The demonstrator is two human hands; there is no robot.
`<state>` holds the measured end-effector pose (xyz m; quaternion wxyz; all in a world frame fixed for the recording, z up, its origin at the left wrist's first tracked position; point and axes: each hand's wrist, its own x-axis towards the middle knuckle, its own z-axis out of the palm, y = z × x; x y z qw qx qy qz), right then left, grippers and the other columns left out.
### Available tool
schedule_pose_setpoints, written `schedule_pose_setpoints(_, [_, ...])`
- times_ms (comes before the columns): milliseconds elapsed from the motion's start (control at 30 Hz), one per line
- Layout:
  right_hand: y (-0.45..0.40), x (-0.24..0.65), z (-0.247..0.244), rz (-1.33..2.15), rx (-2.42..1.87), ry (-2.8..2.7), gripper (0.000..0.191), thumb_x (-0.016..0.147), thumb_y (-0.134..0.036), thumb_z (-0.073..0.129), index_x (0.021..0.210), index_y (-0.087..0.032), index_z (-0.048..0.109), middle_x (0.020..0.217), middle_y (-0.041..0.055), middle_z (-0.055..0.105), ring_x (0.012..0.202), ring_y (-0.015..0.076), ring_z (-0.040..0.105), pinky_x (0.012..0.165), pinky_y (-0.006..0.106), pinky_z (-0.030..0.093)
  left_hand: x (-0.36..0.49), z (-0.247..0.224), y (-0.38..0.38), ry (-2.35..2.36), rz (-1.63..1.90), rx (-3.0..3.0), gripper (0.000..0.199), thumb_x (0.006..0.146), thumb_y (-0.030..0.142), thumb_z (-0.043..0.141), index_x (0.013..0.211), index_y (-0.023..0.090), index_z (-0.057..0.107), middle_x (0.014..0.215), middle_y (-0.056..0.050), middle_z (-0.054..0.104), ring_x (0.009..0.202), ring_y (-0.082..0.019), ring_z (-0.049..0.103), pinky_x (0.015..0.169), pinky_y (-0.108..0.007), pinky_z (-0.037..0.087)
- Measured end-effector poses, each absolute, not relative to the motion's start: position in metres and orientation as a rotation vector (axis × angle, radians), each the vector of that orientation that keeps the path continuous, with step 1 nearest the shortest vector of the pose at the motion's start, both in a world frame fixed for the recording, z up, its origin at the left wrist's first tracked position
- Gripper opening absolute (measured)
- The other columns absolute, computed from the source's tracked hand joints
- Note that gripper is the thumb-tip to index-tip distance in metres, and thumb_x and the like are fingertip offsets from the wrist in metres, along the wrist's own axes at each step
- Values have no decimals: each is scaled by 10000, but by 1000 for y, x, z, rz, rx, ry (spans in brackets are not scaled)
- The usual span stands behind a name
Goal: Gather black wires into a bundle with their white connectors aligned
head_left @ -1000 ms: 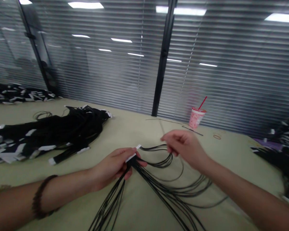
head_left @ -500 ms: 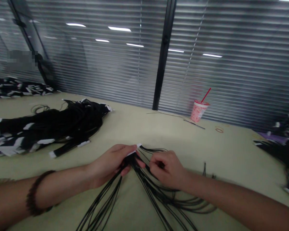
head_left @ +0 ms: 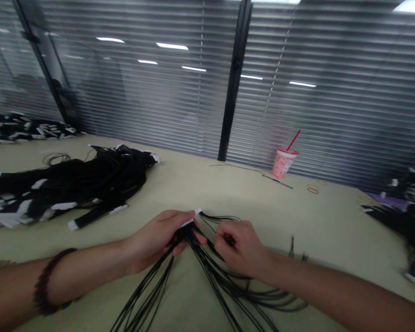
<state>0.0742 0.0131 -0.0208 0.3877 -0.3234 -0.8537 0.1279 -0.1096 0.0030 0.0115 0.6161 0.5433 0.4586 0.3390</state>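
My left hand [head_left: 166, 235] is closed on a bundle of thin black wires [head_left: 214, 281] with a white connector [head_left: 186, 223] at its end, the thumb pressing on the white part. Wires fan out below the grip, some toward me and some to the right. Just right of it, my right hand [head_left: 240, 246] is curled tight, fingers pinched round some of the black wires. Exactly how many strands it holds is hidden by the fingers. A second white tip [head_left: 198, 211] with fine wires shows beyond the left thumb.
A heap of black cables with white ends [head_left: 100, 177] lies at left, another pile [head_left: 27, 127] behind it. More black cables [head_left: 394, 221] lie at right. Near the blinds [head_left: 152, 92] stand a pink cup with a red straw [head_left: 284, 162], a thin dark rod [head_left: 277, 181] and rubber bands [head_left: 312, 189].
The view has shifted slightly, so the table sits a little lower in the picture. Both hands keep nearly the same pose and hold on the wires.
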Motion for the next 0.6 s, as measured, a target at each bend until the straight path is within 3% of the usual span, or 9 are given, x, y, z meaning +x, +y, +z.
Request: schedule_pose_setpoints(600, [12,75,-23,200,-808,-2173,137,674,-127,427,541,-153,443,471,-43,396,432,57,341,437,180,244,-111,10,4,1043,754,1246,398,770,502,413,768,128,552,780,-67,666,375,-38,364,403,-208,164])
